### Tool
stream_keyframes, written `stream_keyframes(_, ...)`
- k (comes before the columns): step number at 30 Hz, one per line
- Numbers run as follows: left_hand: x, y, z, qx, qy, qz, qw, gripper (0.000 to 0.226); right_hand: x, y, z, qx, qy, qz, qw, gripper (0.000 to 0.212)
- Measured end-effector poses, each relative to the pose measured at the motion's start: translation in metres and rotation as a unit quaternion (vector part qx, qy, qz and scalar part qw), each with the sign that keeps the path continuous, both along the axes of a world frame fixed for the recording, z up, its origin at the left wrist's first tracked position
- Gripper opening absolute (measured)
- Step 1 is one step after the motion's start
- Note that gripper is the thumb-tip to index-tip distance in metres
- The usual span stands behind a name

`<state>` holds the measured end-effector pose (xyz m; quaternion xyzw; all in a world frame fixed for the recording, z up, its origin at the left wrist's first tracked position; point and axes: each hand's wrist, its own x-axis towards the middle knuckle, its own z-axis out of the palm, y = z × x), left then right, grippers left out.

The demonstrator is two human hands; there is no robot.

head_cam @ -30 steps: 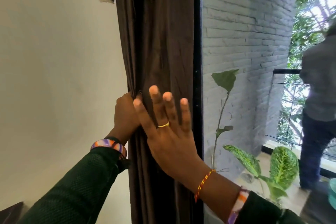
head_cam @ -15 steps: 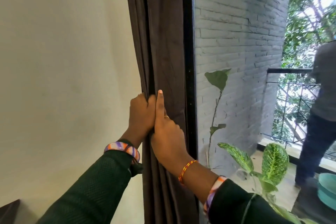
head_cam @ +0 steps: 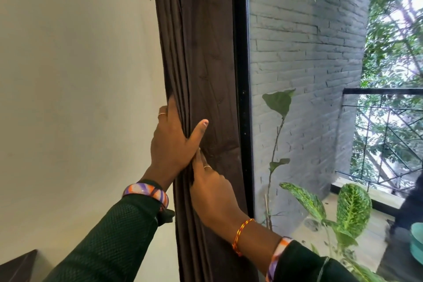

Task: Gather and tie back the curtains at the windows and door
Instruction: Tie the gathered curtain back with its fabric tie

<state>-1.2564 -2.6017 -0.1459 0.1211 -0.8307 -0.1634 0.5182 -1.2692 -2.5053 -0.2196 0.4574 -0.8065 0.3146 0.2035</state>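
**Two hands on the gathered brown curtain**

Two hands work a dark brown curtain (head_cam: 201, 71) that hangs bunched in a narrow column down the middle of the frame, from the top edge to the bottom, between a plain pale wall (head_cam: 73, 75) on the left and a black window frame (head_cam: 242, 75) on the right. The cloth lies in tight vertical folds along its left side and flatter on its right.

At mid-height, the left hand (head_cam: 171, 144) grasps the bundle: its fingers wrap round the left edge and pass behind the folds, while its thumb lies stretched across the front of the fabric, pointing up and to the right. A thin ring shows on one finger, and a purple and orange bangle (head_cam: 146, 192) sits at the wrist above a dark green sleeve (head_cam: 109, 236).

Just below and touching it, the right hand (head_cam: 215, 192) presses against the curtain's front with its fingers tucked into the folds; how tightly they close on the cloth is hidden. It wears a ring and a red and yellow thread bracelet (head_cam: 241, 234).

Through the glass at the right of the frame stand a grey brick wall (head_cam: 309, 52), a black railing (head_cam: 384, 91), green trees, and leafy spotted plants (head_cam: 352, 208) at lower right. A teal bowl (head_cam: 417, 238) shows at the right edge.
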Motion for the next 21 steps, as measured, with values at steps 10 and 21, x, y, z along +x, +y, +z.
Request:
stream_keyframes(10,0.009,-0.004,0.036,0.055,0.002,-0.063,0.997,0.022,-0.016,0.016,0.051,-0.214,-0.029,0.049,0.975,0.046)
stream_keyframes(21,0.009,0.025,0.074,-0.133,-0.219,-0.096,0.962,0.025,-0.018,-0.003,0.268,-0.152,0.091,-0.101,0.979,0.082)
